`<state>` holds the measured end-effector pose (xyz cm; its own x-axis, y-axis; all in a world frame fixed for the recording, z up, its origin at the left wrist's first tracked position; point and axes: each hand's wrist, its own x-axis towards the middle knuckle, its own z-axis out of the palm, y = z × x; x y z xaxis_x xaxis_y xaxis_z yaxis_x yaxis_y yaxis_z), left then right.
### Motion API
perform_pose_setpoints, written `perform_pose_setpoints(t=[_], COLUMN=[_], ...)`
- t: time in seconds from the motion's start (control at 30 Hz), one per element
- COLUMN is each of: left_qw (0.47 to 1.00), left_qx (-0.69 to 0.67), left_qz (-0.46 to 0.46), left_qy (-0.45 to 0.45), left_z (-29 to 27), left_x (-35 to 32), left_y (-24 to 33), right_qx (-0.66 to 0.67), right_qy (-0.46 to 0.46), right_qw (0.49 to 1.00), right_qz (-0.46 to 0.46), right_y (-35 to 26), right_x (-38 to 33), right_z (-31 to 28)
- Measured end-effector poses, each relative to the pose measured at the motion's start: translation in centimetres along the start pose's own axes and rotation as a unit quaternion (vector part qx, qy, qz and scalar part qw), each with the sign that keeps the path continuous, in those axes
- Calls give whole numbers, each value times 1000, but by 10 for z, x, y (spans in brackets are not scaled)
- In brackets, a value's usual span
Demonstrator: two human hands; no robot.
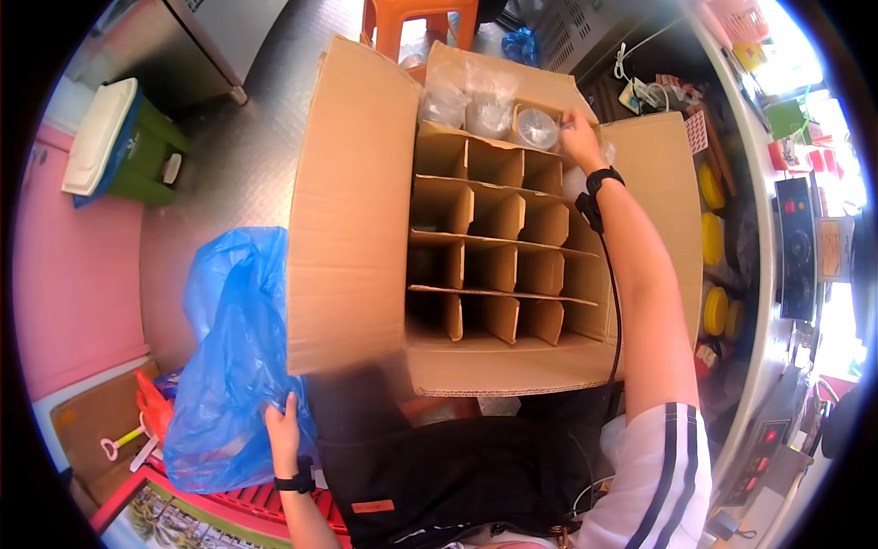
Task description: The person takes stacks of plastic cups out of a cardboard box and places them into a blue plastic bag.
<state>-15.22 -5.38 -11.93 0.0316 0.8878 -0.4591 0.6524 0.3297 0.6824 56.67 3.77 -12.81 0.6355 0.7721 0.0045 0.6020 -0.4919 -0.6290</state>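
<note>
A large open cardboard carton stands in front of me, split into cells by cardboard dividers. Its far row holds clear containers; a round clear plastic one sits there, with clear plastic-wrapped ones to its left. My right hand reaches into the far right corner, just right of the round container, its fingers closed; what they grip is hidden. At the lower left my left hand grips the edge of a big blue plastic bag, which hangs loosely beside the carton.
An orange stool stands beyond the carton. A green bin with a white lid is at the far left. Right of the carton, a shelf holds yellow-lidded jars below a counter. A red slatted surface lies by my left arm.
</note>
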Motion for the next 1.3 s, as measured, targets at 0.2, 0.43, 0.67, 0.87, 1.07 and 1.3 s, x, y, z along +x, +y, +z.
perform_pose_setpoints(t=[0.2, 0.43, 0.67, 0.87, 1.07, 1.3], left_qw=[999, 999, 997, 999, 991, 962], left_qx=[3, -14, -27, 26, 122, 139], left_qz=[19, 9, 47, -3, 50, 191], left_qy=[31, 28, 51, 34, -21, -135], left_z=[-4, -1, 0, -12, -12, -31], left_x=[-10, -15, -25, -33, -45, -87], left_y=[5, 14, 12, 1, -14, 64], right_qx=[-192, -156, 135, 123, -204, -250], right_qy=[-22, -19, 57, 96, 186, 303], right_qw=[981, 980, 968, 979, 957, 888], right_qz=[-14, 120, 204, 132, -88, -239], right_y=[-61, -58, -39, -75, -198, -345], right_x=[-28, -7, 28, 62, 38, -98], right_z=[20, 33, 6, -61, -170, -276])
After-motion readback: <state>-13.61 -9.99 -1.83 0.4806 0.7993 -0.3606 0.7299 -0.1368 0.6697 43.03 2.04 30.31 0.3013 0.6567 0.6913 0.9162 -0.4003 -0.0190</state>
